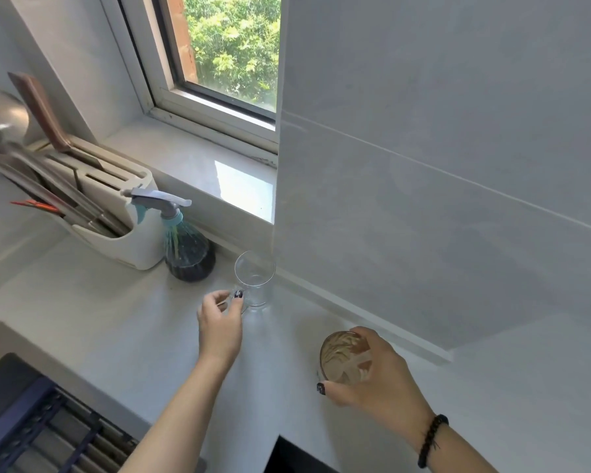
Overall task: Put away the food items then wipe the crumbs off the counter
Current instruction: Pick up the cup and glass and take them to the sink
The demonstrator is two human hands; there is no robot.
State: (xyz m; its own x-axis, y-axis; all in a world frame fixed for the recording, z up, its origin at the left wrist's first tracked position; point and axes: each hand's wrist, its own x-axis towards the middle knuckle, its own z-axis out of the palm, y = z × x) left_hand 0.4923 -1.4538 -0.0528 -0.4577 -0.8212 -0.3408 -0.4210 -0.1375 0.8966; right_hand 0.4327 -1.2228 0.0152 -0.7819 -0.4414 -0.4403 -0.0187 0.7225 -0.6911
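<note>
On the table (123,312), a knife block (116,213) stands at the far left by the back edge, and a spray bottle (185,244) stands just beside it on the right. Right of the bottle, a glass mug (255,281) stands near the back edge where the wall corner (276,233) juts out. A second glass (343,358) sits further right, nearer the front. Behind the block and bottle runs the window sill (198,165). A sink (31,421) lies at the front left corner.
</note>
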